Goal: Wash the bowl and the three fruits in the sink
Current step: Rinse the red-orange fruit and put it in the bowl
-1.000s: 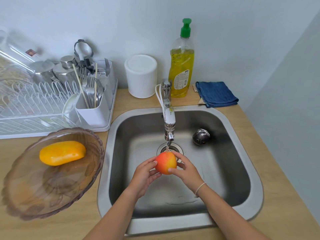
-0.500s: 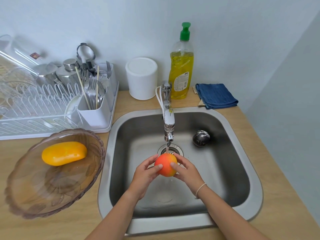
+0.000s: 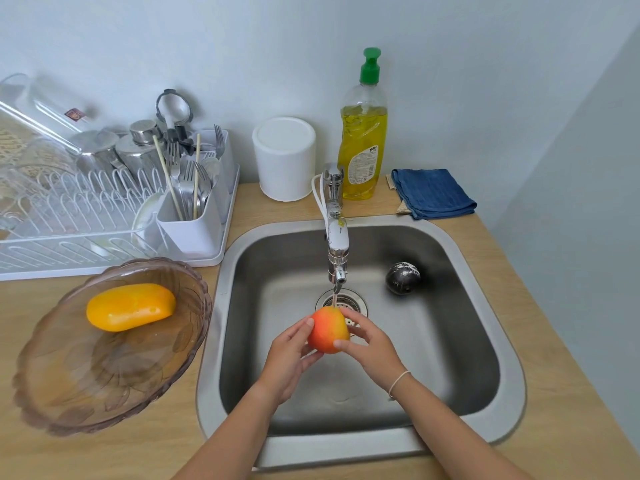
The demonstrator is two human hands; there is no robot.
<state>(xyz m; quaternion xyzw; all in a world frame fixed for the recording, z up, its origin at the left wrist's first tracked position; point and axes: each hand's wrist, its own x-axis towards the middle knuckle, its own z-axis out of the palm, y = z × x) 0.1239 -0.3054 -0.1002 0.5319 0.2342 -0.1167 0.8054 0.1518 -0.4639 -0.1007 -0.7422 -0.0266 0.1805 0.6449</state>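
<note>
Fruit number one, a red-orange round fruit (image 3: 328, 329), sits between both hands over the middle of the steel sink (image 3: 512, 344), right under the thin stream falling from the faucet (image 3: 337, 247) and just in front of the drain (image 3: 344, 301). The left hand (image 3: 289, 358) cups it from the left and below, fingers curled around its side with the thumb up against its upper left. The right hand (image 3: 372, 344) grips it from the right, thumb pressed on the lower front and fingers wrapped behind. A dark fruit (image 3: 402, 277) lies on the sink floor toward the back right, well apart from the hands. A yellow fruit (image 3: 130, 307) rests inside the brownish glass bowl (image 3: 104, 403), which stands on the wooden counter (image 3: 561, 341) left of the sink, in front of the dish rack (image 3: 104, 216).
</note>
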